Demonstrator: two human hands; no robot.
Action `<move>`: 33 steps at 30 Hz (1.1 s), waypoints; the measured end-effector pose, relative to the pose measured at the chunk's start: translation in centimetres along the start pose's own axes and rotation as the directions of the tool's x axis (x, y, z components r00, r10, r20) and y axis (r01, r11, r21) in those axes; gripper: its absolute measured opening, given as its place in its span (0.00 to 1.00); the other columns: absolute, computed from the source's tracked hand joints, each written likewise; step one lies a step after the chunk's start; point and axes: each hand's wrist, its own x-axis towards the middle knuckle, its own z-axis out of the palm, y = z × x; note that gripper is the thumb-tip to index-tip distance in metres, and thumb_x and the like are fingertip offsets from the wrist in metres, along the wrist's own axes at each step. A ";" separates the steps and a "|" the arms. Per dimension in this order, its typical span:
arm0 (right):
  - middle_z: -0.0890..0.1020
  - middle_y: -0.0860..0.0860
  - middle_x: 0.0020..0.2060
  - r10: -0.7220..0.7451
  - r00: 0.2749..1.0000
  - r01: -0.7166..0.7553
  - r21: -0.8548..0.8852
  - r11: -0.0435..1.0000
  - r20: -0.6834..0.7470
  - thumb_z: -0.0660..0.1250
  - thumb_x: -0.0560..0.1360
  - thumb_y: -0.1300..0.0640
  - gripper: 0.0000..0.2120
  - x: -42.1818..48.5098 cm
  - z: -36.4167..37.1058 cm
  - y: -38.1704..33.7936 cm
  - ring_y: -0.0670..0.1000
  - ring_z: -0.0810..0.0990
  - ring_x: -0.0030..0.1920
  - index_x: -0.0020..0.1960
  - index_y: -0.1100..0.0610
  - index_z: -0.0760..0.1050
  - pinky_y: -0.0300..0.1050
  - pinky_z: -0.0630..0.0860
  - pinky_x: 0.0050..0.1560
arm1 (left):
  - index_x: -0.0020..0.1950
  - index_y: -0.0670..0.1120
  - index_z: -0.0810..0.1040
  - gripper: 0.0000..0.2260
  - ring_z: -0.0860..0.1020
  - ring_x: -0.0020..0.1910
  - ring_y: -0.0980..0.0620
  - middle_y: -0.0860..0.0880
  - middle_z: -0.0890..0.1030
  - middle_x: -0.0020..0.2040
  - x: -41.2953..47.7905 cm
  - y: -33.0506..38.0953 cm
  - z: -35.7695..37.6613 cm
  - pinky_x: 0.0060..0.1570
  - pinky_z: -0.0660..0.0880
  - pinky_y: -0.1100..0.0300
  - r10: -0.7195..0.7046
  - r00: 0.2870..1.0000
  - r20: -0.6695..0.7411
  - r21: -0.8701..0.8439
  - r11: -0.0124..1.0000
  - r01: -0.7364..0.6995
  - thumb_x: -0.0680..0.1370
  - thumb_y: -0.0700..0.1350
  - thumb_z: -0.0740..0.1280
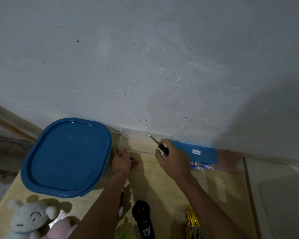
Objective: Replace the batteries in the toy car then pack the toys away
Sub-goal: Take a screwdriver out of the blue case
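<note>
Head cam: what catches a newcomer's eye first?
The big blue lid on the left dominates. Right of it, the right hand holds a screwdriver, tip pointing forward, with batteries to its right. A black remote and yellow car lie nearest the camera.

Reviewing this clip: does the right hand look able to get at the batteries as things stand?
Probably yes: the batteries lie on the table just beside the right hand, with nothing between. But it grips a screwdriver, so few fingers are free.

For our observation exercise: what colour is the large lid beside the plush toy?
Blue; the lid shows best in the head view.
</note>
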 end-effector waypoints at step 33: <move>0.73 0.47 0.30 0.513 0.858 -0.440 0.529 0.725 0.011 0.60 0.78 0.54 0.10 -18.1 -7.9 6.2 0.48 0.71 0.31 0.39 0.53 0.72 0.48 0.68 0.36 | 0.80 0.51 0.47 0.42 0.65 0.70 0.37 0.42 0.58 0.73 -23.2 -13.7 5.0 0.65 0.69 0.47 -0.084 0.803 0.590 0.735 0.467 -0.491 0.75 0.61 0.66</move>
